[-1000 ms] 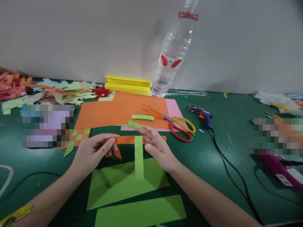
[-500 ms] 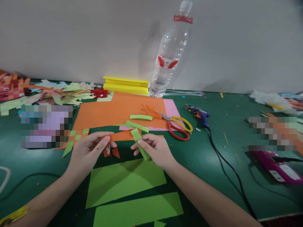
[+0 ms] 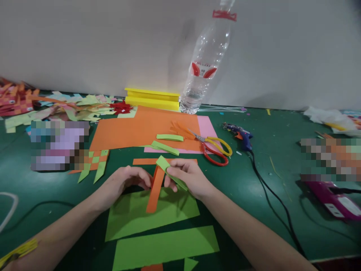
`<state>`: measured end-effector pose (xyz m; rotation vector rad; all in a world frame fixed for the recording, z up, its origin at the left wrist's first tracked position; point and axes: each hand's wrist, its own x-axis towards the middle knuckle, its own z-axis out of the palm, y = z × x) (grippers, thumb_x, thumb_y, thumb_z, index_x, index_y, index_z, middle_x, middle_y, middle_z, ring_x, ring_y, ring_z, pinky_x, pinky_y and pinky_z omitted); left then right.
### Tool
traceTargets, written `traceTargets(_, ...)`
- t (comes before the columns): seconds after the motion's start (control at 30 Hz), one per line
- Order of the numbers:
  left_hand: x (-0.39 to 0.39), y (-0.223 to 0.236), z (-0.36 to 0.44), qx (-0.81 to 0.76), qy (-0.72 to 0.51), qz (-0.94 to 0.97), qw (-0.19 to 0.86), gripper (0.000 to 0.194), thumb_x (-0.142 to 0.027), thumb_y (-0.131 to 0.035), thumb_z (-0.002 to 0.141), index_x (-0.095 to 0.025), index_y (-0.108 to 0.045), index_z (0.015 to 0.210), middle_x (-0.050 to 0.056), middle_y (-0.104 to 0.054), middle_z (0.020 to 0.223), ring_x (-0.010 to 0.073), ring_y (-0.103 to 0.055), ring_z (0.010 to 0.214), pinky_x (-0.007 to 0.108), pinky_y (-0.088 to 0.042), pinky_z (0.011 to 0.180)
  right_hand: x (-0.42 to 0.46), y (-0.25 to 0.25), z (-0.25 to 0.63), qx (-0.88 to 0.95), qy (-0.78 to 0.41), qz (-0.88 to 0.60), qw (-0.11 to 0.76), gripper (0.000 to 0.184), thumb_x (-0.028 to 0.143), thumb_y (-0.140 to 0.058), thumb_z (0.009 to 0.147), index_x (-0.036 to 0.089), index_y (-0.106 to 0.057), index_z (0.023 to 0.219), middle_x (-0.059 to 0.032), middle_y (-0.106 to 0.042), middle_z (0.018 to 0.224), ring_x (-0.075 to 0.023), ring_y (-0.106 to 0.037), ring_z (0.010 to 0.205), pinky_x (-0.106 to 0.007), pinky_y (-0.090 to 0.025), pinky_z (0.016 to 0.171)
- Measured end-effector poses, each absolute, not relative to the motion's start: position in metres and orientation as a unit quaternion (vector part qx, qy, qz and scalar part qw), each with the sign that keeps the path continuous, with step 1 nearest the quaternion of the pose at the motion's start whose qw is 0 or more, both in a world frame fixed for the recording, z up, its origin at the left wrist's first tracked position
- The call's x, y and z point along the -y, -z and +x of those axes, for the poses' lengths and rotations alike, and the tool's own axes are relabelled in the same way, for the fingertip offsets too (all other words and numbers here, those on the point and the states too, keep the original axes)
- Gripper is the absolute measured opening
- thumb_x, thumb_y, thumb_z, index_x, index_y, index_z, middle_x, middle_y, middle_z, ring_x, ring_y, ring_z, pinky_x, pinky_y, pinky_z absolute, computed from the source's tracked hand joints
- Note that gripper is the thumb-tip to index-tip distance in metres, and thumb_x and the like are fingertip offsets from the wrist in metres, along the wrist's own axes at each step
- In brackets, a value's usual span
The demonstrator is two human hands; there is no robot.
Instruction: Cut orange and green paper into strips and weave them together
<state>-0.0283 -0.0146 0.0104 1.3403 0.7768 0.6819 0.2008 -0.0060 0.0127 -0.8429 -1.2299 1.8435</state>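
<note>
My right hand (image 3: 190,178) pinches a light green paper strip (image 3: 162,162) between thumb and fingers, and the strip slants down toward me. An orange paper strip (image 3: 156,195) meets its far end and hangs over the green sheet (image 3: 180,210). My left hand (image 3: 129,182) is curled, its fingertips at the orange strip's left edge; its thumb is mostly hidden. Another orange strip (image 3: 143,161) lies flat just beyond my hands. Left of them rests a woven orange and green piece (image 3: 97,160) with pointed green ends.
Scissors (image 3: 216,156) lie on orange and pink sheets, beside loose green strips (image 3: 169,137). A corded glue gun (image 3: 242,137) is at right, near a magenta power strip (image 3: 329,197). A plastic bottle (image 3: 201,71) leans at the wall. Paper scraps (image 3: 64,109) and a phone-like blurred object (image 3: 60,145) are left.
My right hand took hold of the green strip and tilted it. The orange strip between my hands swung from lying sideways to pointing down toward me, and my left hand shifted right.
</note>
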Motion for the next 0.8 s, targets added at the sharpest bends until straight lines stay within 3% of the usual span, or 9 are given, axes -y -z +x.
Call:
traceTargets(0.1, 0.014, -0.009, -0.025, -0.334, -0.337, 0.540, 0.695, 0.044, -0.058, -0.046, 0.091, -0.017, -0.059, 0.084, 0.005, -0.062, 0.084, 0.0188, -0.061, 0.079, 0.030, -0.051, 0.077, 0.008, -0.014, 0.201, 0.479, -0.764, -0.303, 0.308, 0.022, 0.035, -0.068, 0.081, 0.014, -0.065, 0.076, -0.0022, -0.072, 0.065, -0.0053, -0.055, 0.042, -0.019, -0.044, 0.045)
traceTargets(0.17, 0.016, -0.009, -0.024, -0.331, -0.338, 0.543, 0.694, 0.038, -0.055, -0.058, 0.086, -0.020, -0.055, 0.100, 0.004, -0.061, 0.095, 0.0182, -0.061, 0.082, 0.029, -0.051, 0.074, 0.009, -0.014, 0.201, 0.486, -0.774, -0.305, 0.268, 0.022, 0.036, -0.068, 0.081, 0.013, -0.066, 0.079, -0.0029, -0.073, 0.067, -0.0056, -0.057, 0.043, -0.019, -0.045, 0.046)
traceTargets(0.3, 0.022, -0.013, -0.020, -0.378, -0.288, 0.608, 0.636, 0.047, -0.044, -0.067, 0.082, -0.023, -0.049, 0.119, 0.007, -0.056, 0.116, 0.0182, -0.060, 0.087, 0.026, -0.049, 0.071, 0.012, -0.015, 0.200, 0.501, -0.771, -0.320, 0.231, 0.025, 0.038, -0.070, 0.078, 0.013, -0.066, 0.082, -0.0026, -0.072, 0.067, -0.0060, -0.057, 0.043, -0.019, -0.046, 0.046)
traceTargets(0.47, 0.032, -0.019, -0.011, -0.444, -0.223, 0.635, 0.591, 0.038, -0.039, -0.060, 0.085, -0.021, -0.051, 0.117, 0.002, -0.064, 0.092, 0.0165, -0.061, 0.074, 0.025, -0.049, 0.062, 0.011, -0.017, 0.201, 0.531, -0.744, -0.344, 0.216, 0.023, 0.037, -0.068, 0.080, 0.014, -0.067, 0.082, -0.0008, -0.071, 0.065, -0.0025, -0.048, 0.037, -0.015, -0.039, 0.039)
traceTargets(0.57, 0.032, -0.022, -0.008, -0.433, -0.225, 0.629, 0.606, 0.031, -0.036, -0.058, 0.086, -0.020, -0.053, 0.112, 0.001, -0.066, 0.085, 0.0165, -0.064, 0.075, 0.026, -0.051, 0.067, 0.010, -0.018, 0.203, 0.539, -0.729, -0.356, 0.225, 0.022, 0.036, -0.068, 0.080, 0.014, -0.067, 0.080, 0.0004, -0.070, 0.063, -0.0013, -0.043, 0.035, -0.015, -0.035, 0.037)
traceTargets(0.7, 0.029, -0.022, -0.008, -0.413, -0.241, 0.591, 0.650, 0.018, -0.033, -0.056, 0.088, -0.018, -0.054, 0.098, 0.002, -0.067, 0.083, 0.0159, -0.068, 0.074, 0.027, -0.053, 0.072, 0.007, -0.019, 0.206, 0.557, -0.702, -0.383, 0.226, 0.023, 0.038, -0.065, 0.082, 0.015, -0.065, 0.078, -0.0011, -0.072, 0.068, -0.0029, -0.050, 0.039, -0.016, -0.039, 0.040)
traceTargets(0.8, 0.027, -0.020, -0.010, -0.426, -0.245, 0.570, 0.659, 0.018, -0.033, -0.056, 0.089, -0.017, -0.055, 0.097, 0.004, -0.069, 0.085, 0.0160, -0.070, 0.071, 0.028, -0.054, 0.072, 0.006, -0.018, 0.206, 0.584, -0.664, -0.412, 0.219, 0.022, 0.037, -0.063, 0.083, 0.016, -0.064, 0.078, -0.0028, -0.074, 0.074, -0.0051, -0.056, 0.045, -0.017, -0.041, 0.041)
